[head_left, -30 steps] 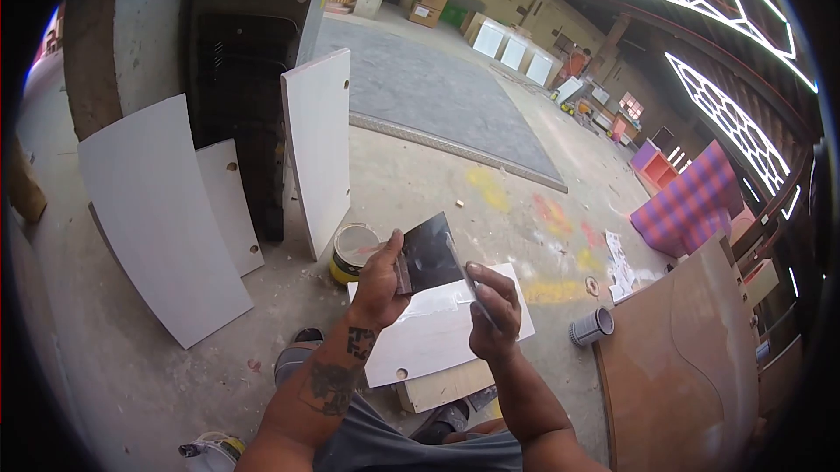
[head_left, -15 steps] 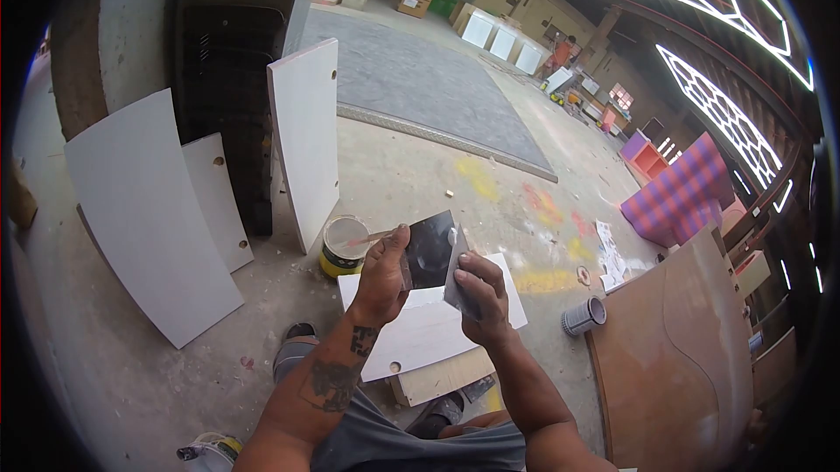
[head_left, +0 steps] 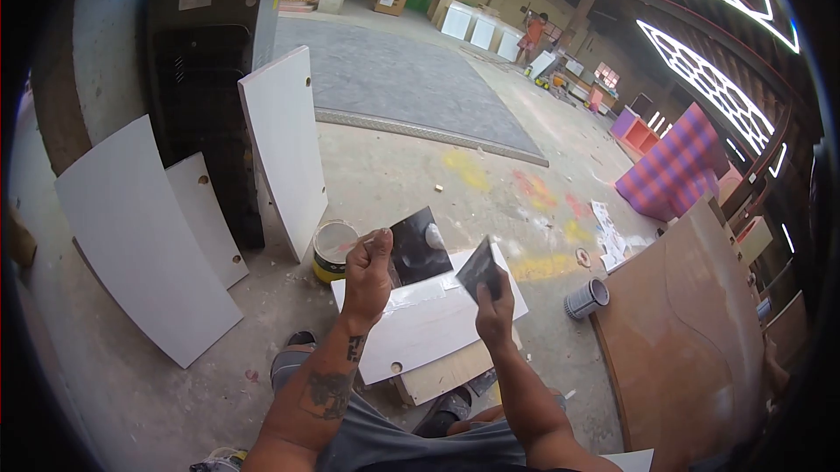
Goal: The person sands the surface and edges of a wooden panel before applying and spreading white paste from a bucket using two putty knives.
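Note:
My left hand (head_left: 368, 278) is closed on the edge of a black, glossy square plate (head_left: 418, 253), its thumb on top. A dab of white paste (head_left: 434, 237) sits near the plate's right edge. My right hand (head_left: 495, 304) grips a small, dark flat spreader (head_left: 479, 267), held apart from the plate with its edge upward. Below both hands a white panel (head_left: 420, 339) with a round hole near its front corner lies on a low wooden support (head_left: 451, 377). A strip of its surface near the far edge looks smeared.
An open can with a yellow-black label (head_left: 329, 269) stands left of the panel. White boards (head_left: 144, 236) lean near a black appliance (head_left: 206, 104). On the right are a grey tin (head_left: 584, 299) and a large brown sheet (head_left: 682, 332). A person (head_left: 532, 32) stands far off.
My right hand has moved right and away from the plate with the spreader, which was against the plate's right side. The plate has shifted slightly left, and the view has turned a little.

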The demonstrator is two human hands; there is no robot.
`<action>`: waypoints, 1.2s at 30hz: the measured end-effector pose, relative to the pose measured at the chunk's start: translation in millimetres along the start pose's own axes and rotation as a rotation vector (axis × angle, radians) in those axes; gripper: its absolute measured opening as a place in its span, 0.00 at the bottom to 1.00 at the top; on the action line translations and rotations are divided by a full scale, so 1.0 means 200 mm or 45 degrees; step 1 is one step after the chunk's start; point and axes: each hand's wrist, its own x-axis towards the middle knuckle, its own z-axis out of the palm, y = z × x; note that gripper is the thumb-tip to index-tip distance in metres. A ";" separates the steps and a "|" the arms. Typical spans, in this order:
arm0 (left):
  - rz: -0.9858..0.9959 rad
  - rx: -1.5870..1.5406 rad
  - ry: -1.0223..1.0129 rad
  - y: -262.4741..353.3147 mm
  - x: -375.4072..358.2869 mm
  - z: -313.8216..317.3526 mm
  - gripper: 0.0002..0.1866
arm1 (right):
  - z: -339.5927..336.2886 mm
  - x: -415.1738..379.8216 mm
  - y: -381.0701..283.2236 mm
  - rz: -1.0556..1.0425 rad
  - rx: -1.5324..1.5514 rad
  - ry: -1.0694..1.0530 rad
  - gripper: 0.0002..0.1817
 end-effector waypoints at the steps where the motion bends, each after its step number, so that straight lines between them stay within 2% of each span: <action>1: 0.060 0.104 0.042 -0.02 -0.01 0.01 0.17 | -0.01 -0.06 -0.05 0.115 0.186 0.003 0.19; 3: 0.177 0.312 0.098 0.00 -0.02 0.08 0.18 | 0.03 -0.14 -0.18 0.247 0.322 -0.046 0.20; 6: 0.229 0.370 0.013 -0.04 -0.04 0.11 0.20 | 0.11 -0.19 -0.25 0.393 0.518 -0.140 0.19; 12: 0.356 0.576 -0.220 -0.11 -0.09 0.17 0.22 | 0.21 -0.17 -0.28 0.495 0.834 -0.021 0.20; 15: 0.204 0.946 -0.362 -0.03 -0.10 0.18 0.22 | 0.20 -0.14 -0.24 0.502 0.884 -0.021 0.20; 18: 0.274 1.139 -0.419 -0.05 -0.09 0.18 0.23 | 0.15 -0.11 -0.20 0.565 0.922 -0.033 0.21; 23: -0.042 1.420 -0.544 -0.10 -0.10 0.12 0.23 | 0.01 -0.08 -0.10 0.701 0.983 -0.102 0.22; 24: -0.097 1.454 -0.571 -0.10 -0.10 0.12 0.23 | -0.04 -0.09 -0.08 0.683 0.910 -0.098 0.23; 27: -0.099 1.384 -0.345 -0.09 -0.09 0.10 0.22 | -0.27 -0.06 0.01 0.696 0.621 -0.116 0.24; 28: -0.005 1.372 -0.266 -0.08 -0.09 0.10 0.23 | -0.38 -0.03 0.09 0.659 0.455 -0.168 0.26; 29: 0.088 1.357 -0.183 -0.07 -0.07 0.09 0.24 | -0.49 0.00 0.22 0.669 0.249 -0.193 0.27; 31: -0.163 1.223 -0.102 -0.01 -0.05 0.05 0.24 | -0.69 0.08 0.46 0.697 0.024 -0.144 0.25; 33: -0.107 1.180 -0.027 0.01 -0.04 0.06 0.23 | -0.83 0.15 0.72 0.621 -0.255 -0.035 0.25; 34: -0.079 1.162 0.011 0.02 -0.03 0.07 0.23 | -0.91 0.18 0.91 0.652 -0.491 -0.043 0.25; 36: -0.072 1.124 0.101 0.02 0.01 0.12 0.26 | -0.91 0.32 0.98 0.842 -0.665 0.009 0.25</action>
